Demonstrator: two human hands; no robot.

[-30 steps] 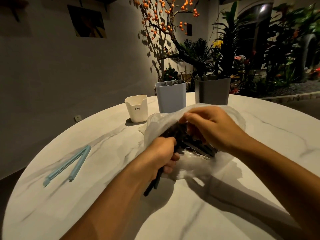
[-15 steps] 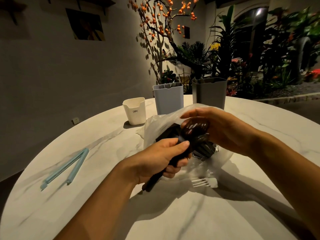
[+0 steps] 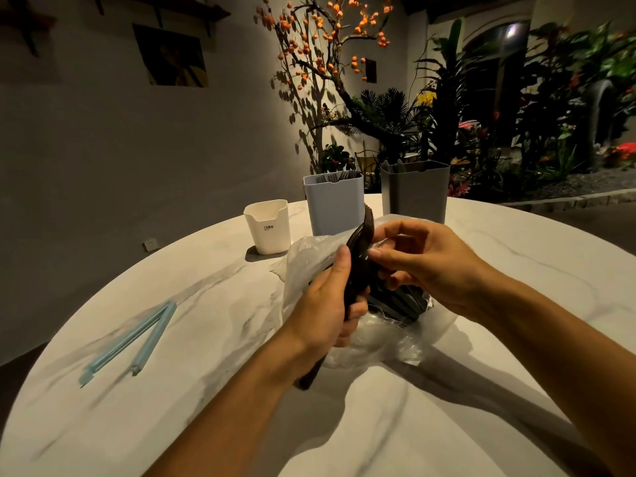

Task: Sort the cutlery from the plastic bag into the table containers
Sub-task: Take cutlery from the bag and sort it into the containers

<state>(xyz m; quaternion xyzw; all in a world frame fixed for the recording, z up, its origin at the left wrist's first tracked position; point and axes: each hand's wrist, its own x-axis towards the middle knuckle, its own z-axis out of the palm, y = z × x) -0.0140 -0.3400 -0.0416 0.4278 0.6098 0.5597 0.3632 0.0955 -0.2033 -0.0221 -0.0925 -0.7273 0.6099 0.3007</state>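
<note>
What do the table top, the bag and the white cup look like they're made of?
Table top: likely marble or marble-look stone, pale with grey veins and a soft sheen. Bag: thin clear plastic film, crinkled and see-through. White cup: probably matte moulded plastic, with printed lettering.

1. The left hand [image 3: 327, 304] has raised its bundle of dark spoons [image 3: 359, 249] from low beside the bag [image 3: 309, 256] to upright, bowls now topping out in front of the blue container [image 3: 335, 204].
2. The right hand [image 3: 423, 266] has left the bag's inside and now pinches at the spoons' necks above the bag.
3. The clear fork seen below the bag half a second ago is no longer distinguishable.
</note>
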